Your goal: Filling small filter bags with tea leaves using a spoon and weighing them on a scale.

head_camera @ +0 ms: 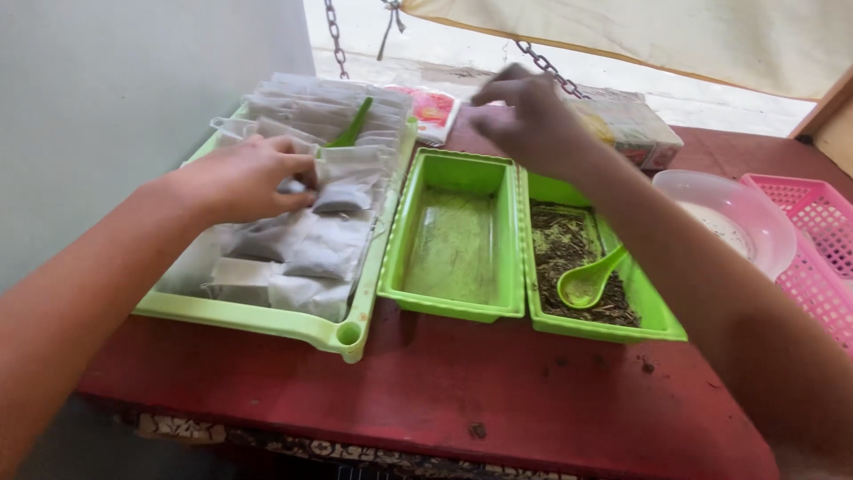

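Red table [498,400]: left hand [244,178] pinches a sachet [342,197]; right hand [533,120] blurred, grip unclear.

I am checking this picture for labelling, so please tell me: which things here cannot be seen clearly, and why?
- Head view: the right hand is motion-blurred; whether its fingers hold anything cannot be told.
- The left hand covers part of the sachet that it touches.
- The green scoop is partly buried among the sachets.
- The pink basket is cut off by the right edge.
- The bowl is partly hidden by the right forearm.
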